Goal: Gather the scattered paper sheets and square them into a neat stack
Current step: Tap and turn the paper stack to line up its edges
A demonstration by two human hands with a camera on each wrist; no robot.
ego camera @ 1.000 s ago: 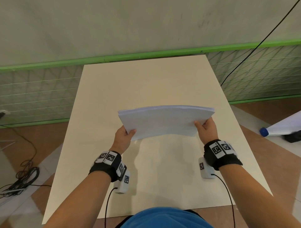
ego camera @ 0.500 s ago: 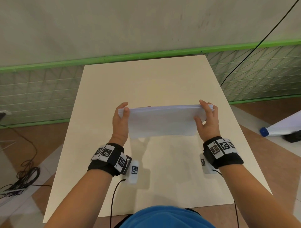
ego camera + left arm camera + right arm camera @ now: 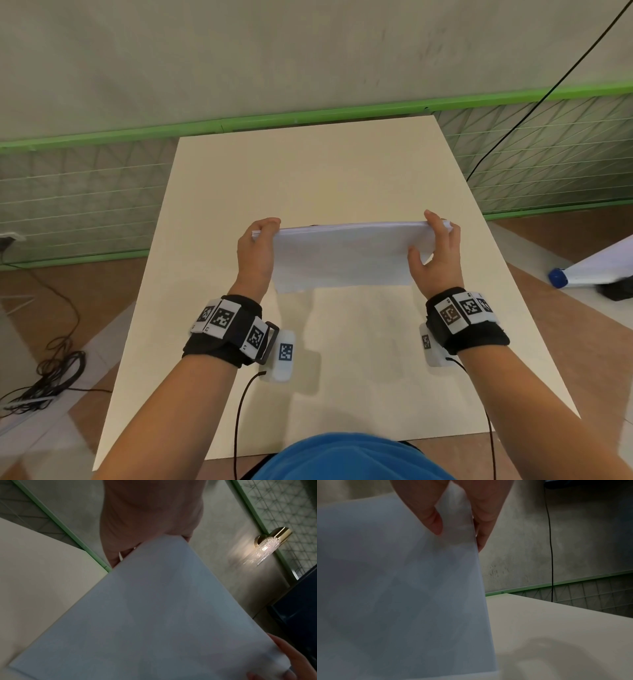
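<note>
Sheets (image 3: 342, 255) are standing on edge on the worktop (image 3: 308, 164), left hand (image 3: 255, 253) and right hand (image 3: 436, 253) gripping their ends; loosening risks fanning.

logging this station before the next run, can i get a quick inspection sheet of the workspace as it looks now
surface: cream table, bare apart from the paper.
job's things: paper stack gathered, held on edge, lower edge at the tabletop; no loose sheets seen.
clutter: nothing seen on the table.
grippers: left hand grips the stack's left end; right hand pinches its right end.
cables: thin black leads run from the wrist cameras; black cable hangs down the wall; coiled cords on the floor.
surroundings: grey wall, green rail, mesh panels, blue-capped object on the floor.
</note>
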